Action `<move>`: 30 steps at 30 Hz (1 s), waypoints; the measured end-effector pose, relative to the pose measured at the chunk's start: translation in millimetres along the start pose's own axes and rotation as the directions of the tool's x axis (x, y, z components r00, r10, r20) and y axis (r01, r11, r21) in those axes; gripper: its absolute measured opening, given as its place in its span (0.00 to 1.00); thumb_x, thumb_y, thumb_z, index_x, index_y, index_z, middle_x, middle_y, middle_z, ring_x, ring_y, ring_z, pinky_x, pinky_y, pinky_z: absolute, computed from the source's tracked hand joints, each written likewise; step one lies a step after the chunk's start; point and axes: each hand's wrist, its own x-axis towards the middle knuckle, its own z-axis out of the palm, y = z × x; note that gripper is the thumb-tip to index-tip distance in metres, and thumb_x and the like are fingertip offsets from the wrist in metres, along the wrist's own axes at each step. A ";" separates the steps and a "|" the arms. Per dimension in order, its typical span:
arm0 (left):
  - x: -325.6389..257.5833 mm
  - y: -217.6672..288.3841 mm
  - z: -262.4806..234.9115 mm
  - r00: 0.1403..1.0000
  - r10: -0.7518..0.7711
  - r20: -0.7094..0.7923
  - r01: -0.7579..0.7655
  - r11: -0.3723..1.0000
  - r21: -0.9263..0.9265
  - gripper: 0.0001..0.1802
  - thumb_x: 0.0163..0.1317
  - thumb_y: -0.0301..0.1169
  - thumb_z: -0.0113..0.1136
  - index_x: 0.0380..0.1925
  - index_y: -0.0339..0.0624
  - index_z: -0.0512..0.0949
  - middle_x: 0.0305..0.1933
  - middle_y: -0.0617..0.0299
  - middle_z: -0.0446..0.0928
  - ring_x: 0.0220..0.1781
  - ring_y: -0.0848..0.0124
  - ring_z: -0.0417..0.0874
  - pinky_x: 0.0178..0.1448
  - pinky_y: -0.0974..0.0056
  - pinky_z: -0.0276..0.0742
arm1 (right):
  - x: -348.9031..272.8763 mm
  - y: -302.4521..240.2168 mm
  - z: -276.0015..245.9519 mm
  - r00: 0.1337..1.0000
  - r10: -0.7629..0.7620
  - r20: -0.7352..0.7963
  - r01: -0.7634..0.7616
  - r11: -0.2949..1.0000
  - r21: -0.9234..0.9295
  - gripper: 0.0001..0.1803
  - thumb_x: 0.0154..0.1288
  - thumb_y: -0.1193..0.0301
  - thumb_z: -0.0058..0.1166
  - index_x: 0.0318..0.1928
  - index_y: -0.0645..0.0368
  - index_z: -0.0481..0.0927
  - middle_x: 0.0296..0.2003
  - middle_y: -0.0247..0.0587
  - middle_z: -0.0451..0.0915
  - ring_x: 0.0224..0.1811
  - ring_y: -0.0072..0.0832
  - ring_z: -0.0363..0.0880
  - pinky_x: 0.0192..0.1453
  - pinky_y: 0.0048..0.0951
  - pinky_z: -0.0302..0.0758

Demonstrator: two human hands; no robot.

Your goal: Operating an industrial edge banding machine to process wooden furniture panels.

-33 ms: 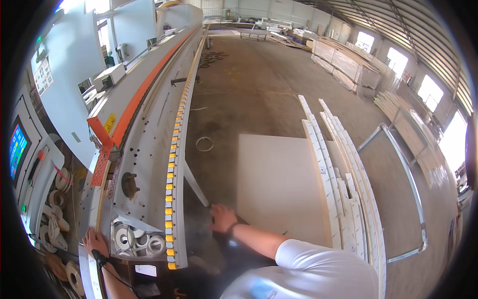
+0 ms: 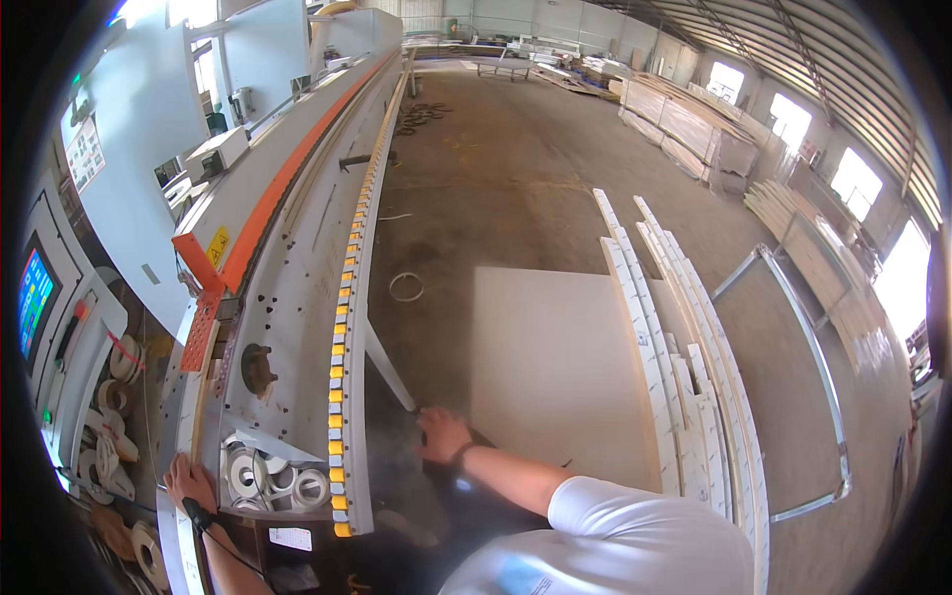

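Left hand (image 2: 190, 482) is resting on pale strip (image 2: 196, 426) along machine (image 2: 293, 317) edge; right hand (image 2: 444, 435) is hovering beside grey bar (image 2: 388, 367). Cannot tell either grip. Uneven left-hand pressure could be skewing strip.

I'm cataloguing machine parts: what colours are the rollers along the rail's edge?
The rollers alternate yellow and grey, clearest in the head view.

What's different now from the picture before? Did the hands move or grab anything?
Nothing visibly changed: nothing clearly moved, and nothing was taken hold of or let go. The left hand is still on the pale strip, and the right hand is still out to the side. The yellow rollers and the big pale board stayed put too.
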 end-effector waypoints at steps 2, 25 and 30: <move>1.2 -2.9 5.0 1.000 0.011 -0.009 -0.011 1.000 -0.001 0.18 0.69 0.31 0.59 0.57 0.41 0.85 0.65 0.53 0.83 0.63 0.46 0.80 0.69 0.47 0.75 | 4.6 6.1 4.2 1.000 -0.004 -0.030 0.004 1.000 0.005 0.39 0.65 0.46 0.65 0.72 0.52 0.76 0.78 0.42 0.67 0.81 0.45 0.62 0.76 0.56 0.69; 2.9 -5.0 11.4 1.000 -0.023 -0.006 0.023 1.000 0.012 0.20 0.66 0.29 0.58 0.57 0.42 0.85 0.64 0.52 0.84 0.62 0.44 0.81 0.69 0.45 0.76 | 18.5 19.4 25.4 0.936 -0.073 -0.346 0.065 0.997 -0.035 0.30 0.68 0.51 0.61 0.63 0.56 0.81 0.70 0.46 0.77 0.78 0.47 0.68 0.79 0.56 0.63; 0.6 -19.8 12.2 0.999 -0.001 -0.033 0.003 0.998 0.059 0.19 0.69 0.32 0.58 0.59 0.44 0.84 0.65 0.56 0.84 0.62 0.47 0.81 0.68 0.47 0.77 | 27.0 10.4 5.9 0.995 -0.009 0.101 0.003 0.998 0.061 0.29 0.69 0.48 0.60 0.61 0.54 0.84 0.64 0.52 0.81 0.68 0.49 0.77 0.71 0.52 0.73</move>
